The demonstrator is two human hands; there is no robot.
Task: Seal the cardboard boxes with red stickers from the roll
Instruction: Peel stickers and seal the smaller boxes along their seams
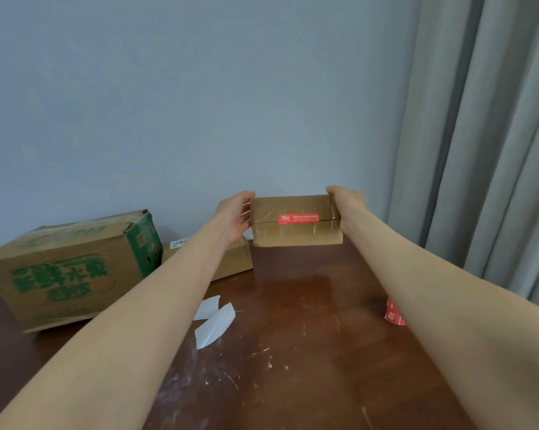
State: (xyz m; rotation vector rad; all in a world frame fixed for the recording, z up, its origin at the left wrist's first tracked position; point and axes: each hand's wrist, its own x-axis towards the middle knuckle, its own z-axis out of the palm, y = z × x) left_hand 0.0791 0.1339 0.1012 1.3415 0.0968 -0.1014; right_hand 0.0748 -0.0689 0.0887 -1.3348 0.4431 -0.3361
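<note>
A small brown cardboard box (296,234) hangs in the air above the far edge of the table, near the wall. A red sticker (298,218) lies across its closed flap seam. My left hand (235,217) grips the box's left end and my right hand (345,203) grips its right end. The red sticker roll (392,313) lies on the table at the right, partly hidden behind my right forearm.
A large brown box with green print (66,271) lies at the left of the dark wooden table (293,352). A flatter brown box (234,259) sits behind my left arm. Two white backing strips (213,321) lie mid-table. Grey curtains (485,135) hang at right.
</note>
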